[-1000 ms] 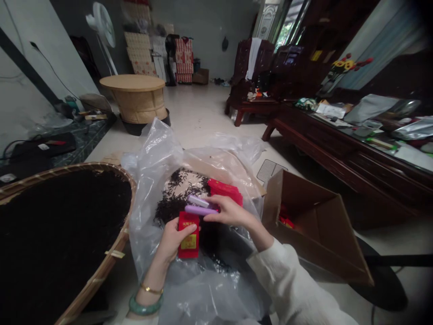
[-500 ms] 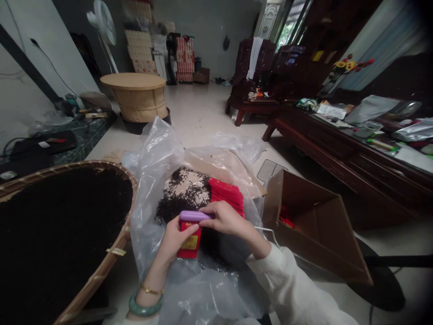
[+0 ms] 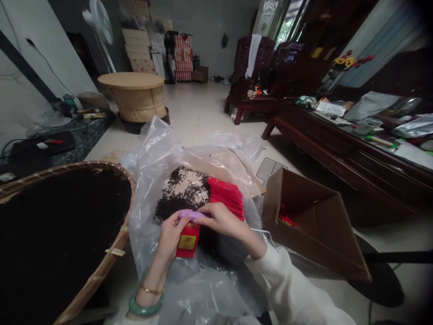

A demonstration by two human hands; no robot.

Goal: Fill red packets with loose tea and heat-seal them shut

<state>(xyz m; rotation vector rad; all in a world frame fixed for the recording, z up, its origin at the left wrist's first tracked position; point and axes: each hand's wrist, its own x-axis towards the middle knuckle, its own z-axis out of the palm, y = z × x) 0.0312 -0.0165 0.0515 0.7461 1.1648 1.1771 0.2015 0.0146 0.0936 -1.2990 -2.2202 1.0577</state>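
Note:
A small red packet point(image 3: 187, 243) with a yellow label hangs with its top edge at a purple bag sealer point(image 3: 190, 215), a slim rounded device. My left hand point(image 3: 169, 237) pinches at that top edge, its thumb lying on the sealer and its fingers partly hidden behind. With fingers closed round the sealer's right end, my right hand point(image 3: 223, 221) holds it level. Dark loose tea leaves point(image 3: 176, 194) lie just beyond on a pale surface inside a clear plastic sheet point(image 3: 149, 198). A row of red packets point(image 3: 226, 194) is stacked beside the leaves, behind my right hand.
On the left stands a wide woven basket point(image 3: 130, 216) full of dark leaves. An open cardboard box point(image 3: 314, 225) with some red packets is at right. Farther off are a round wicker table point(image 3: 131, 80), a long dark wooden table point(image 3: 318, 144) and a wire rack point(image 3: 271, 168).
My left thumb has moved up from the packet's face onto the purple bag sealer, uncovering the yellow label. The right hand has hardly moved.

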